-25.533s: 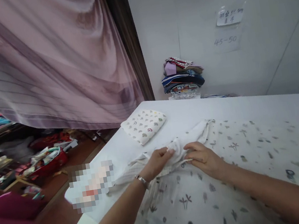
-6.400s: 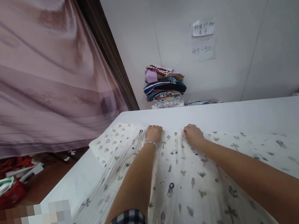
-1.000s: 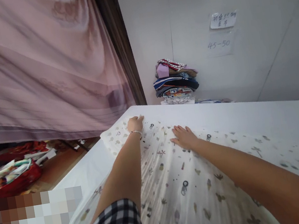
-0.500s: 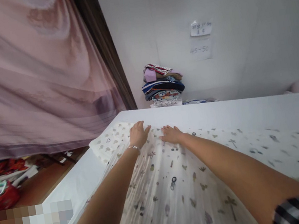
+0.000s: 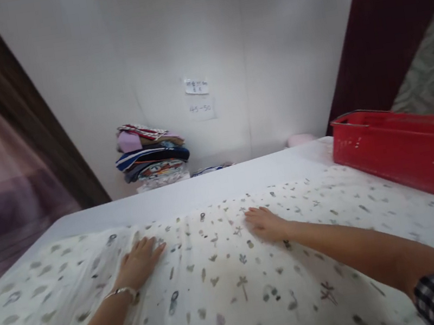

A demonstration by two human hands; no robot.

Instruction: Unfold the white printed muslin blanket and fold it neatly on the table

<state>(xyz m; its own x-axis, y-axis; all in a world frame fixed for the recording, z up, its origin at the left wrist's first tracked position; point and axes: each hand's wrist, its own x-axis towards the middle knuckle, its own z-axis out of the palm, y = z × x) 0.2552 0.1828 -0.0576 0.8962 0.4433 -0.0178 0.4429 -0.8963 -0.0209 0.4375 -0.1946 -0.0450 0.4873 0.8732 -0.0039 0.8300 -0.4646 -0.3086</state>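
Note:
A thin white fabric (image 5: 218, 272) printed with small plants and animals lies spread over the white table (image 5: 158, 205). My left hand (image 5: 139, 260), with a bracelet at the wrist, rests palm down on it left of the middle, fingers apart. Lengthwise creases run through the cloth around and below that hand. Farther right, my right hand (image 5: 265, 223) lies flat on the same fabric near its far edge, fingers stretched out. Between the two hands the cloth looks fairly smooth. Neither hand grips anything.
A red plastic basket (image 5: 404, 149) stands on the table at the right. Behind the far edge is a stack of folded cloths (image 5: 152, 156) against the white wall. Two paper notes (image 5: 199, 99) hang there. A pink curtain (image 5: 3, 218) borders the left side.
My view has turned right, bringing the red basket into sight. My hands have moved apart across the fabric, and the cloth between them lies flatter and wider.

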